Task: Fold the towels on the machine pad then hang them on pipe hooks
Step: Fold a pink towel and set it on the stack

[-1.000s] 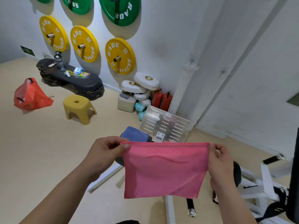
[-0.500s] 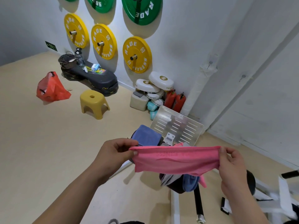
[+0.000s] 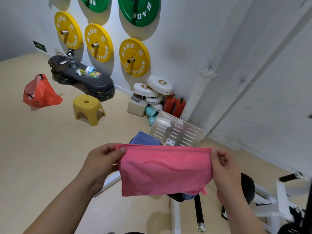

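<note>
A pink towel [image 3: 164, 171] hangs spread in the air in front of me, held by its top corners. My left hand [image 3: 103, 159] pinches the top left corner and my right hand [image 3: 222, 166] pinches the top right corner. Behind the pink towel a folded blue towel [image 3: 145, 139] lies on the black machine pad [image 3: 246, 186], which the pink towel mostly hides. Another blue cloth [image 3: 190, 196] peeks out under the pink towel's lower edge.
A perforated metal foot plate [image 3: 177, 130] stands behind the pad. White machine frame bars [image 3: 175, 215] run along the floor. A yellow stool [image 3: 88, 108], an orange bag [image 3: 41, 92] and a black case [image 3: 87, 80] sit to the left. White pipes [image 3: 202, 92] run up the wall.
The pink towel was raised flat and foreshortened half a second ago; now it hangs down full again between both hands. The view shifted slightly right.
</note>
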`<action>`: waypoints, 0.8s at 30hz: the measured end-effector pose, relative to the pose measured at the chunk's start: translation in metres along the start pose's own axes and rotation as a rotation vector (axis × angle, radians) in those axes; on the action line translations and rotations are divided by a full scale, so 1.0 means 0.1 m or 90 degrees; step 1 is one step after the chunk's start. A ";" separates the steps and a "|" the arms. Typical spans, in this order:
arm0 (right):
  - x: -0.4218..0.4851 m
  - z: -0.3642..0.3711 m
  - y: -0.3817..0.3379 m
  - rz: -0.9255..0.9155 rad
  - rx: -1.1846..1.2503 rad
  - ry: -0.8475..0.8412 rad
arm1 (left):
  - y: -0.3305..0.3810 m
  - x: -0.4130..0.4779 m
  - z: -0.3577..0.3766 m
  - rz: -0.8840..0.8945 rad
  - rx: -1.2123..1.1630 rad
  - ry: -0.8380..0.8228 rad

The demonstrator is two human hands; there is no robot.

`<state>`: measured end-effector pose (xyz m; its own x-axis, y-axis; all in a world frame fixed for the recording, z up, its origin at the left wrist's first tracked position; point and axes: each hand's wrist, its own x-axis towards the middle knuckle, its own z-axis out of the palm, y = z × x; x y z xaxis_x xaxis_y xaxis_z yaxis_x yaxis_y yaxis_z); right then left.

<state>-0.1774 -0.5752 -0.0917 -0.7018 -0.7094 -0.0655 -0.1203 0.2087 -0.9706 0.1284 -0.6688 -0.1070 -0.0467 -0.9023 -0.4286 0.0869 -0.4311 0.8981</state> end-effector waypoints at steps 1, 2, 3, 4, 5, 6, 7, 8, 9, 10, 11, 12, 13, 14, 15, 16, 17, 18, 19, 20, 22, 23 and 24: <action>-0.01 0.01 0.02 0.029 0.018 0.003 | -0.02 0.01 0.04 -0.028 -0.014 0.002; -0.01 0.02 0.04 0.061 0.040 0.003 | -0.03 0.01 0.09 -0.051 -0.026 0.001; -0.03 0.04 0.03 0.088 0.061 -0.002 | -0.04 0.00 0.15 -0.070 -0.039 -0.002; -0.04 0.05 0.03 0.106 0.074 -0.013 | -0.04 -0.03 0.21 -0.083 -0.048 -0.007; -0.05 0.07 0.01 0.116 0.078 -0.029 | -0.03 -0.07 0.29 -0.086 -0.048 -0.011; -0.08 0.08 -0.02 0.122 0.080 -0.045 | -0.02 -0.13 0.38 -0.080 -0.042 -0.018; -0.12 0.11 -0.07 0.123 0.086 -0.062 | 0.00 -0.20 0.47 -0.067 -0.035 -0.027; -0.18 0.14 -0.13 0.125 0.095 -0.083 | 0.01 -0.27 0.56 -0.050 -0.028 -0.036; -0.25 0.19 -0.19 0.124 0.104 -0.107 | 0.01 -0.35 0.65 -0.029 -0.020 -0.047; -0.32 0.26 -0.24 0.121 0.110 -0.136 | 0.01 -0.42 0.74 -0.007 -0.008 -0.062; -0.40 0.33 -0.27 0.115 0.111 -0.173 | 0.00 -0.49 0.81 0.019 0.008 -0.078; -0.47 0.40 -0.29 0.104 0.106 -0.206 | 0.00 -0.56 0.88 0.044 0.027 -0.093; -0.53 0.46 -0.29 0.086 0.095 -0.228 | 0.00 -0.61 0.93 0.065 0.041 -0.104; -0.58 0.50 -0.28 0.067 0.078 -0.237 | -0.01 -0.65 0.95 0.080 0.050 -0.107; -0.61 0.52 -0.27 0.051 0.058 -0.242 | -0.01 -0.67 0.95 0.088 0.056 -0.107; -0.62 0.52 -0.28 0.046 0.045 -0.247 | -0.02 -0.68 0.94 0.089 0.064 -0.109; -0.63 0.51 -0.28 0.048 0.043 -0.254 | -0.03 -0.68 0.93 0.085 0.074 -0.115; -0.63 0.50 -0.28 0.057 0.046 -0.258 | -0.04 -0.68 0.91 0.080 0.085 -0.122; -0.62 0.49 -0.28 0.063 0.046 -0.256 | -0.05 -0.67 0.89 0.078 0.093 -0.128; -0.62 0.49 -0.28 0.065 0.040 -0.252 | -0.07 -0.67 0.89 0.079 0.097 -0.131; -0.64 0.50 -0.26 0.055 0.018 -0.256 | -0.07 -0.69 0.90 0.083 0.106 -0.136; -0.65 0.50 -0.26 0.047 0.008 -0.256 | -0.08 -0.70 0.90 0.087 0.112 -0.138; -0.67 0.51 -0.28 0.037 -0.002 -0.249 | -0.08 -0.71 0.90 0.091 0.117 -0.138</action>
<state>-0.0905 -0.5679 -0.0716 -0.3874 -0.8989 -0.2047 -0.0909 0.2582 -0.9618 0.0414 -0.6004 -0.0747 -0.2595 -0.9231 -0.2838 -0.0732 -0.2742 0.9589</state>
